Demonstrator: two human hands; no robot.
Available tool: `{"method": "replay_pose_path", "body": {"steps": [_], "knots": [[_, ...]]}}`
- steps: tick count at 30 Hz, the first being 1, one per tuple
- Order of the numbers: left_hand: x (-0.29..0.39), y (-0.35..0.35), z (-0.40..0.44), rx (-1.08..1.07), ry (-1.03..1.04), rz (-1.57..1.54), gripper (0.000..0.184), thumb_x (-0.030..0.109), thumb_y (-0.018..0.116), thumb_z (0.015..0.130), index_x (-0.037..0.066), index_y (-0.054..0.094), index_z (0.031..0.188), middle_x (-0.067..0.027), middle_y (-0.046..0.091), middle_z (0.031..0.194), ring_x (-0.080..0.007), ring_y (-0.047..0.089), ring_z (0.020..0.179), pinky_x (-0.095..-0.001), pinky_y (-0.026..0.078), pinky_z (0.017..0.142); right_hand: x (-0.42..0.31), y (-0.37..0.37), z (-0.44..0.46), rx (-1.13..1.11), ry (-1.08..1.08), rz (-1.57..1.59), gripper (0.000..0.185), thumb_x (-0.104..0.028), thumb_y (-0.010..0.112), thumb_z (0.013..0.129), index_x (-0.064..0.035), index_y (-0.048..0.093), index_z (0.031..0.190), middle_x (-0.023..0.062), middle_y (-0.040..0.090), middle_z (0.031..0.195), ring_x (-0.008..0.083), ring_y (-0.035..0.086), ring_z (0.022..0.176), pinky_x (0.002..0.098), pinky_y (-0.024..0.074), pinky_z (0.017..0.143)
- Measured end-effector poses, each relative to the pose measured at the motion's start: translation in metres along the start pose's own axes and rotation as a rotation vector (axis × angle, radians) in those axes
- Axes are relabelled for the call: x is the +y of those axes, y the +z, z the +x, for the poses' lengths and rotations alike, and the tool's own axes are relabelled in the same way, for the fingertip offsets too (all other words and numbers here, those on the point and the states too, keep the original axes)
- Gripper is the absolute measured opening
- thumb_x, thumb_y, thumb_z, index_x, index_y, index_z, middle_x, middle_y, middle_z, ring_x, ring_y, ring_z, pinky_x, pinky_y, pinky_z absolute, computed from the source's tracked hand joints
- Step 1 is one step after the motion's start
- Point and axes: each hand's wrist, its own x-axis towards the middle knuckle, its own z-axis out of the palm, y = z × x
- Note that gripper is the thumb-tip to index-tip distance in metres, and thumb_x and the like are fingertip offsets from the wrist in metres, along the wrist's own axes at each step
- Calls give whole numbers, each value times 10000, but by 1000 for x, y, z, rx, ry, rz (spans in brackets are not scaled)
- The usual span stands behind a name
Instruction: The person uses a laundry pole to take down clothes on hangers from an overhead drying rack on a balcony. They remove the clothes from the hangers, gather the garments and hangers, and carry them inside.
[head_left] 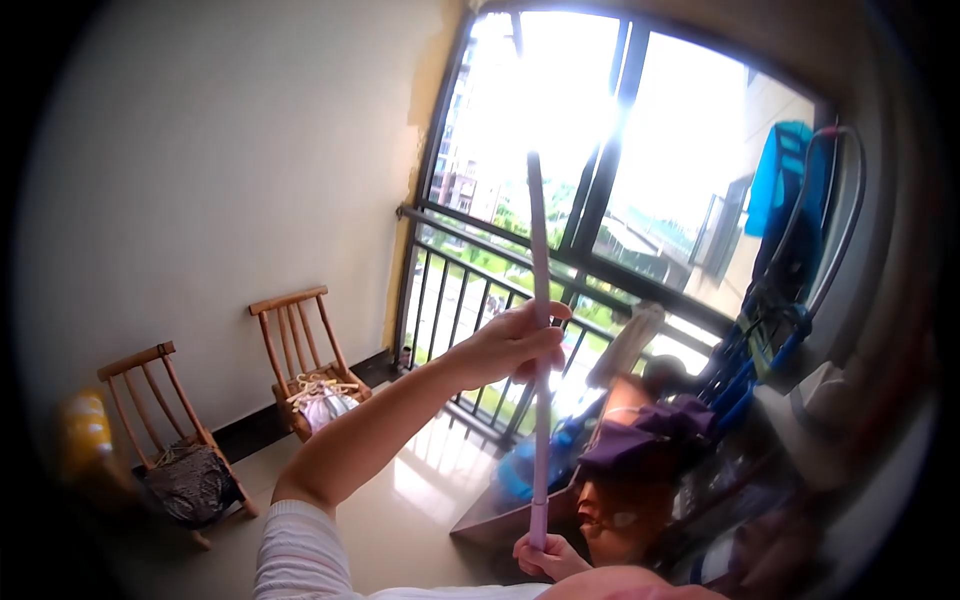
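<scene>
A long, thin pinkish pole [541, 430] stands nearly upright in front of me, its top reaching up against the bright window. My left hand [525, 342] is closed round the pole at mid-height, with the arm stretched out from the lower left. Lower down, my right hand [552, 558] grips the pole near its bottom end. The upper tip of the pole fades into the glare.
Two wooden chairs [300, 330] [140, 365] stand by the left wall, with items on their seats. A barred window [575, 215] is ahead. At right are a purple cloth [660, 435], a pale hat [815, 420], a blue folded frame [735, 365] and a turquoise cloth [775, 180].
</scene>
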Motion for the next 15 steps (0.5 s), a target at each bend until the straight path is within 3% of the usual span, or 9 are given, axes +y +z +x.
{"method": "replay_pose_path", "body": {"steps": [2,4,6,8,11,12,13,15], "knots": [[15,4,5,-38,-4,-7,451,176,466,873,2,284,1247,-62,552,693,-76,483,469,-183,378,385,-26,15,1,52,-142,-139,138,-159,531,855,-24,537,879,12,494,626,51,417,513,180,314,441],[47,13,-4,44,9,353,529,204,491,861,5,245,1284,-88,577,754,-115,552,563,-232,451,457,-47,25,11,134,-353,-98,151,-172,534,853,-21,529,864,28,484,578,63,411,443,192,313,390],[71,13,-27,261,353,733,503,217,537,840,17,331,1254,-86,582,794,-117,563,607,-264,469,496,-71,29,21,155,-497,-12,171,-190,548,845,-20,525,854,29,476,548,72,404,402,200,309,358],[112,11,-76,498,707,808,471,234,590,808,32,425,1200,-81,582,834,-119,565,632,-263,470,535,-95,18,34,463,-562,-225,217,-247,562,836,-36,512,828,15,440,502,80,381,356,204,283,320],[169,20,-166,838,1173,925,394,201,662,742,31,511,1064,-73,545,790,-128,514,612,-240,431,541,-164,16,39,680,-703,-298,274,-342,531,841,-73,483,817,-14,395,469,62,374,349,196,269,302],[177,20,-185,862,1279,1055,392,198,660,741,30,511,1063,-73,545,790,-128,513,611,-239,430,541,-186,4,43,780,-725,-271,304,-384,493,852,-80,484,844,-20,386,464,58,352,339,200,257,294],[183,21,-203,855,1342,1196,390,195,659,741,29,511,1062,-73,544,790,-128,511,610,-239,429,540,-208,-11,48,719,-805,-313,333,-420,460,859,-87,480,862,-23,376,461,63,328,328,206,237,286],[189,16,-219,800,1348,1388,387,190,656,741,27,512,1061,-73,543,790,-127,508,608,-239,427,539,-258,0,49,800,-819,-231,349,-425,457,858,-83,486,920,-13,373,459,74,320,319,218,223,284]]}}
